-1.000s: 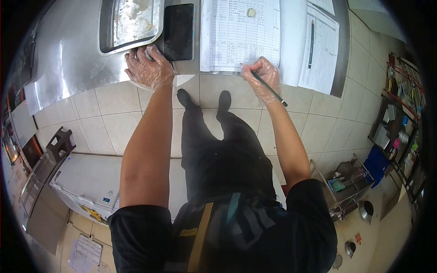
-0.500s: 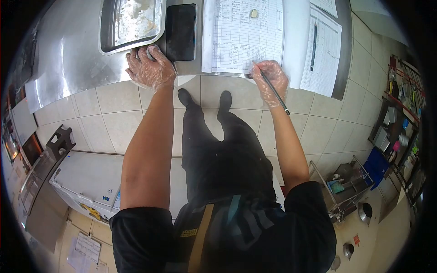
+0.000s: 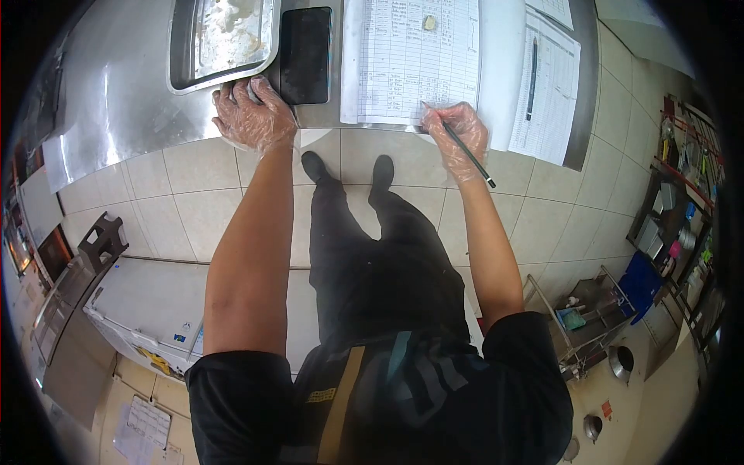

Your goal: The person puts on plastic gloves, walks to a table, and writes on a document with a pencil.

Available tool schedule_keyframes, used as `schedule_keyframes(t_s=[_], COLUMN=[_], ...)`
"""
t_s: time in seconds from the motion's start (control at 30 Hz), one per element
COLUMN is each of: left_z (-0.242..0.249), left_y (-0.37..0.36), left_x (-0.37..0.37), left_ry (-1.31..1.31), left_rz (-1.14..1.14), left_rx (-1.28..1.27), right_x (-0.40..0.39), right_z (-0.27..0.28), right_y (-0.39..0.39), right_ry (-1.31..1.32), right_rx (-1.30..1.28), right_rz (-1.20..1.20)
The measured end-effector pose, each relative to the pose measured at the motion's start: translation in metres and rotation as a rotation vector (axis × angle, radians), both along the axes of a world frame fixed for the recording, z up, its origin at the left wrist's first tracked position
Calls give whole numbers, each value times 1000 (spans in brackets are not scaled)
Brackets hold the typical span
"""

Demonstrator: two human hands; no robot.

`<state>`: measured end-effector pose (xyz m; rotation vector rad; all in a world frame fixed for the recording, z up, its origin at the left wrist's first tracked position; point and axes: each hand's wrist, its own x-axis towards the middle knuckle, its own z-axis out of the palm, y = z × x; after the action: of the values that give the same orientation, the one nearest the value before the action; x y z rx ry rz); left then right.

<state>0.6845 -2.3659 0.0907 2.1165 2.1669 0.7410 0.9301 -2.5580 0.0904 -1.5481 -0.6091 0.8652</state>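
While the right hand (image 3: 459, 133), sheathed in a thin clear plastic glove, pinches a dark pencil (image 3: 458, 144) between thumb and fingers, the pencil's tip rests on the lower edge of a ruled log sheet (image 3: 409, 58) that lies flat on the steel bench (image 3: 116, 85). The pencil slants back from the paper toward the wrist, its free end hanging out past the bench edge over the tiled floor (image 3: 194, 194). The left hand (image 3: 253, 115), gloved the same way, lies palm down with its fingers loosely spread on the front edge of the bench, holding nothing; its fingertips touch the near corner of a shallow metal tray (image 3: 225, 40) smeared with pale residue. Just beside that hand, between the tray and the log sheet, sits a black tablet (image 3: 304, 54) with a dark screen. To the right of the log sheet lies a second printed form (image 3: 550, 85), partly overlapping a blank white sheet, with a black pen (image 3: 532, 77) lying along it, well apart from the right hand. Below the bench edge the person's dark trousers and black shoes (image 3: 347, 169) show on the floor.
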Motion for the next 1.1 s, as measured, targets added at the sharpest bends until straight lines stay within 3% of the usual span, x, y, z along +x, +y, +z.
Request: schedule_keyframes(t_s=[1.1], left_z=[-1], left_y=[-3], left_x=[-3], left_ry=[-71], left_rz=[-20], left_rx=[-5], right_x=[-11], right_z=[-12], right_y=[-2], right_ry=[-82], right_rx=[66], right_rz=[-24])
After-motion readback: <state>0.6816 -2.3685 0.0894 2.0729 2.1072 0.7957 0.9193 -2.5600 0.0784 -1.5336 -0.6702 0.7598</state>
